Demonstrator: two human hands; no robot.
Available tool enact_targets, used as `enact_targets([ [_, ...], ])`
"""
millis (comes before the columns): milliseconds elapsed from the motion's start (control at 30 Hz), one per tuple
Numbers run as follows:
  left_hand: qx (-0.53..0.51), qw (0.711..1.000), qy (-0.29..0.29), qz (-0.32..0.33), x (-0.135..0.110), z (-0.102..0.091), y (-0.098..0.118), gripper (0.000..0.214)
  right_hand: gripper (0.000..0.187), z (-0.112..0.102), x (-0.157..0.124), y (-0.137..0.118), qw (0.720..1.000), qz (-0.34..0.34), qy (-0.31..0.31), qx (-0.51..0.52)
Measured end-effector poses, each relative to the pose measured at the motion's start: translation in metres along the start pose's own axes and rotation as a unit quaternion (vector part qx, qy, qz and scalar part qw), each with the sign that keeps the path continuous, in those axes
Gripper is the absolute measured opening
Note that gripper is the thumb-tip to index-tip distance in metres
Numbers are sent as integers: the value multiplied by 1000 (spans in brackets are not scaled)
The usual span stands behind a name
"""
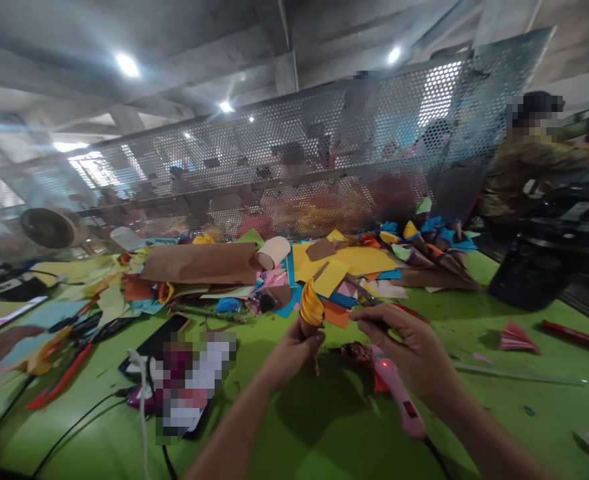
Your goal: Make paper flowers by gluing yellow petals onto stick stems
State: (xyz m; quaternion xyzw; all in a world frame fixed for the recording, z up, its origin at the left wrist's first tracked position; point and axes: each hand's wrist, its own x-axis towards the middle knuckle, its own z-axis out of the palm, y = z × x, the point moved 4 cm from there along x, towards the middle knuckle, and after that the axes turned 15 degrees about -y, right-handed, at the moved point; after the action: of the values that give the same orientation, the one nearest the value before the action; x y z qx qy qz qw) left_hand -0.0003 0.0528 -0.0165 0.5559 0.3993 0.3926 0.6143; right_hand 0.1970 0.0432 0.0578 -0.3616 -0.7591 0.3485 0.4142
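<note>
The left hand (291, 350) is closed, thumb and fingers pinched about the brownish base of a yellow-orange, swirled, pointed piece (312, 303). The piece stands roughly upright with its tip at twelve o'clock, and a thin light stalk shows below the fingers. At three o'clock from it, the right hand (404, 333) is partly curled, thumb and fingertips close together. A narrow grey metal blade (363, 291) shows just beyond those fingertips; whether the hand grips it, I cannot tell.

Under the right hand, at four o'clock from the swirled piece, a pink plastic glue gun (397, 393) with a lit red lamp lies on the bright green tabletop (319, 433), its nozzle end dark and crusted. At three o'clock, farther out, sit a pleated pink-red paper fan (517, 337) and a long translucent stick (519, 373).

At one o'clock are yellow paper sheets (364, 260), with brown paper cones (437, 257) beyond. A brown paper roll (201, 263) lies at ten o'clock, and a blurred phone (199, 387) at eight. Toward nine, another person's hand (9, 347) is near orange-handled pliers (64, 380). A perforated metal screen (274, 173) rises at twelve.
</note>
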Motion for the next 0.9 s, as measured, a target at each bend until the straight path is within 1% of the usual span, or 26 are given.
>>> enact_targets([
  [67,21,999,17,25,1,-3,4,65,18,-1,0,3,1000,10,-1,-4],
  [200,50,997,15,63,1,-7,7,65,23,-4,0,15,999,42,-10,-3],
  [367,96,992,26,75,0,-10,7,61,28,-7,1,27,998,61,3,-12],
  [467,113,990,27,79,1,-10,7,59,28,-5,3,28,998,56,-6,-21],
  [533,128,988,33,83,1,-10,7,55,25,-3,3,28,998,49,-9,-26],
  [633,142,985,61,83,3,-11,6,45,19,1,2,25,999,29,-10,-31],
  [700,146,983,84,77,3,-12,4,44,16,4,1,21,999,7,-17,-42],
  [767,151,981,91,76,5,-12,1,44,14,8,0,14,997,-23,-30,-62],
  [833,154,981,83,83,6,-10,-1,41,16,14,-2,8,993,-54,-60,-87],
  [900,163,979,78,95,7,-9,-3,38,24,22,-3,2,985,-79,-106,-111],
])
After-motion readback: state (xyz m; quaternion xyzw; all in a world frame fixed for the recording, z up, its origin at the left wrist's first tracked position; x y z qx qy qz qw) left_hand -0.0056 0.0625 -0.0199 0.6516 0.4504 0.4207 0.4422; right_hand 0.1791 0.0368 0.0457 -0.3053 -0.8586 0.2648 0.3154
